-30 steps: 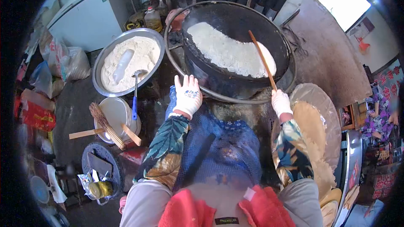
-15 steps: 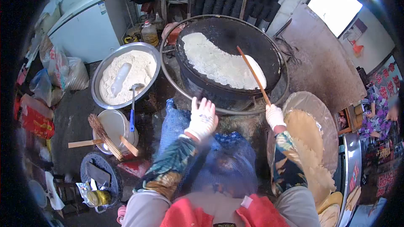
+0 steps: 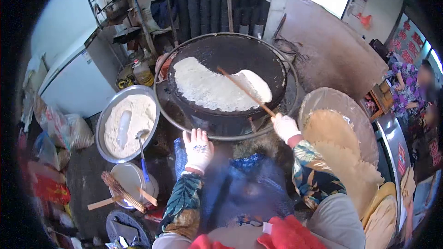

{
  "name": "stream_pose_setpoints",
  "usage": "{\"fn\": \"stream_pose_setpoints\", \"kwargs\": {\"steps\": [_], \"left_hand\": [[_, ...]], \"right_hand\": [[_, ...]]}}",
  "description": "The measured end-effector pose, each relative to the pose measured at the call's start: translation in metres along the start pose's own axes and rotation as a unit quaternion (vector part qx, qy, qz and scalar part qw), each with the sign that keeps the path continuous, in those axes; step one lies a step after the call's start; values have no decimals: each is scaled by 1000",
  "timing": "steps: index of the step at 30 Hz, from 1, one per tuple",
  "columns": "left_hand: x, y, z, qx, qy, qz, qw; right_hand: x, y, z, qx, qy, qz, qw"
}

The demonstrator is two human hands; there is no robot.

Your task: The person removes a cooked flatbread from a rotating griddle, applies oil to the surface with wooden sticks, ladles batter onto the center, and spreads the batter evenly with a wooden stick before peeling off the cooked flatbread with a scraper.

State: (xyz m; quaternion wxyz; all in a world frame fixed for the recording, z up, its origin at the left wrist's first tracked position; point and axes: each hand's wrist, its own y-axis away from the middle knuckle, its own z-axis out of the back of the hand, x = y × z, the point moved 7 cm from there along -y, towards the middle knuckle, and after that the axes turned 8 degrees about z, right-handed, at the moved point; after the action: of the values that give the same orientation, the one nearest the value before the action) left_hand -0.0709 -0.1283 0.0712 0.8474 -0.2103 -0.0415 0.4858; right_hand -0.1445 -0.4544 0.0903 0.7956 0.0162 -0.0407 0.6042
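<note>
My right hand point(image 3: 285, 127), in a white glove, is closed around the near end of a long wooden stick point(image 3: 247, 93). The stick reaches over pale batter point(image 3: 205, 87) spread in a curved band on a large round black griddle point(image 3: 221, 48). To the right of the stick the batter has a rounded lobe. My left hand point(image 3: 198, 151), also gloved, holds nothing; its fingers are stretched out near the front of the metal ring point(image 3: 219, 137) around the griddle. Whether the fingertips touch the ring, I cannot tell.
A metal basin point(image 3: 104, 147) of flour with a blue-handled ladle point(image 3: 143, 166) stands left. Below is a bucket point(image 3: 127, 173) with a brush point(image 3: 121, 191) across it. Thin flatbreads point(image 3: 341, 157) are piled at right. Another person point(image 3: 408, 80) is at far right.
The view has shifted and tilted. The stick's far end has swung left across the batter, and more batter shows to its right. My left hand remains near the ring.
</note>
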Motion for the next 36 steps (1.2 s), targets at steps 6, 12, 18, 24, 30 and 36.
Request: {"fn": "stream_pose_setpoints", "kwargs": {"steps": [6,12,18,24,30,36], "left_hand": [[17,-6,5,-2,-35,23,999],[53,-16,-8,3,-89,58,994],[1,-12,34,-19,60,-14,998],[-22,10,3,-19,8,-21,1000],[1,3,0,-22,-30,-13,999],[22,-6,-7,22,-63,35,997]], "right_hand": [[-20,-9,-9,-63,-63,-36,995],[-25,10,-25,-51,-26,-1,998],[-11,5,-21,35,-24,-22,999],[-7,2,-11,-59,-52,-20,997],[-46,11,-30,-92,10,-33,995],[-31,5,-31,-34,18,-32,999]]}}
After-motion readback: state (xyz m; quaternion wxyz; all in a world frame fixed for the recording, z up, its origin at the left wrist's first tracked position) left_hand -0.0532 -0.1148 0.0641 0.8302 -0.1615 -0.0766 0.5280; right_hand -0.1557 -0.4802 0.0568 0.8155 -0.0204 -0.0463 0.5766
